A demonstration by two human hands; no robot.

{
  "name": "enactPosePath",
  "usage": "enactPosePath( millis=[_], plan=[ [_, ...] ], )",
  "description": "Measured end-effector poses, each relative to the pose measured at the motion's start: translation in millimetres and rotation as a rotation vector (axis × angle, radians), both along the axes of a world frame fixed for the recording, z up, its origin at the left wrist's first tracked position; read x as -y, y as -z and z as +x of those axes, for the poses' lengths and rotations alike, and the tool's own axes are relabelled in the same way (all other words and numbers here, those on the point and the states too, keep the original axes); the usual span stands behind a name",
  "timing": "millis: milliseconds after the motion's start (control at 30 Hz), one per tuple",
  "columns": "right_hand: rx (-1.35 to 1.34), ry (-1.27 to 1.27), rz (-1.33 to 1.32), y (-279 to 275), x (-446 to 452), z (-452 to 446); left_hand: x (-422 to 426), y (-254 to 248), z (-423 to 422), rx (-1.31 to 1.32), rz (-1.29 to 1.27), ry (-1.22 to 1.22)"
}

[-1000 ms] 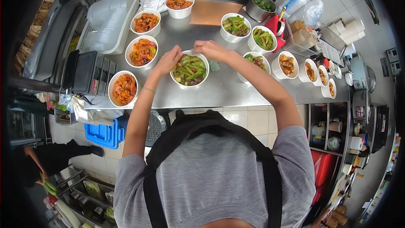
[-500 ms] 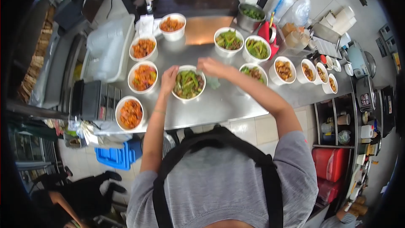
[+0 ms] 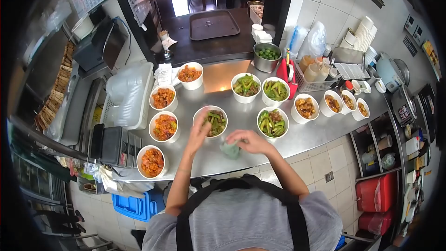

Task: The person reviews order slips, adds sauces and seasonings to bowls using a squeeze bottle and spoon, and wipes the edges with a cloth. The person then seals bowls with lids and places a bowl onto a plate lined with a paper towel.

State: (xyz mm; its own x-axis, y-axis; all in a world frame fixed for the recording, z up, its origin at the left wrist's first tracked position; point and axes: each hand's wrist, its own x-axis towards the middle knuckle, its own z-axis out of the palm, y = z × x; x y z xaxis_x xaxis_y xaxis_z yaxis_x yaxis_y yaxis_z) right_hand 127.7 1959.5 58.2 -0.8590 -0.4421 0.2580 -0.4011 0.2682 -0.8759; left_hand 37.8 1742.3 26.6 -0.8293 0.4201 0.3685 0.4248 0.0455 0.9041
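A white bowl of green pepper strips and brown pieces stands at the middle of the steel counter. My left hand, blurred by motion, is at its left rim with the fingers stretched out and apart. Just right of the bowl's front, my right hand has bent fingers closed on a crumpled pale green cloth, which is partly under them. A similar bowl of green pepper sits to the right of that hand, with two more bowls behind, one of them this pepper bowl.
Several bowls of orange-red food, including this bowl, line the left side. Smaller bowls of brown pieces stand right. A steel pot of greens, a sauce bottle basket and a bin of plastic containers surround the work area.
My view has tilted up. My right hand has moved from behind the bowl's right rim toward me, onto the green cloth. My left hand stays at the left rim, its fingers now spread.
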Motion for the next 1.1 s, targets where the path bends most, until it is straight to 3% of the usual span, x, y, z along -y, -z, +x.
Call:
enactPosePath(
  millis=[67,167,333,400,433,500,600,667,800,900,1033,1100],
  plan=[
    [-0.003,0.131,0.066,-33.0,-0.7,23.6,-6.8,-37.8,25.4,-0.27,-0.257,0.305],
    [-0.02,0.355,0.098,-50.4,-12.5,48.8,-20.8,-16.4,31.2,-0.125,-0.395,0.497],
    [-0.175,0.421,0.103,-25.8,-35.1,71.9,-54.0,-17.7,59.7,0.139,-0.287,0.437],
    [0.105,0.426,0.108,-9.9,-47.4,80.9,-70.5,-14.0,71.7,0.122,-0.283,0.583],
    [0.255,0.431,0.098,-0.3,-54.0,88.2,-77.3,-7.9,74.5,0.273,-0.213,0.624],
    [0.31,0.446,-0.113,3.1,-69.7,106.9,-93.6,5.6,74.0,0.58,-0.088,0.675],
    [0.241,0.569,-0.172,9.6,-106.2,132.8,-125.2,26.9,53.8,0.849,-0.148,0.3],
    [0.112,0.712,-0.246,12.6,-123.3,140.0,-153.0,47.6,47.4,0.878,-0.102,0.216],
    [0.44,0.922,-0.661,23.8,-151.6,131.3,-181.4,71.9,39.8,0.724,-0.066,0.137],
    [0.336,1.075,-0.466,52.4,-177.2,102.9,-165.8,65.2,14.6,0.734,-0.16,0.242],
    [-0.045,0.852,-0.269,84.0,-184.0,28.9,-134.3,52.2,-14.2,0.747,-0.247,0.345],
    [-0.025,0.734,-0.076,119.7,-180.4,0.2,-130.9,50.7,-8.3,0.767,-0.251,0.343]
  ],
)
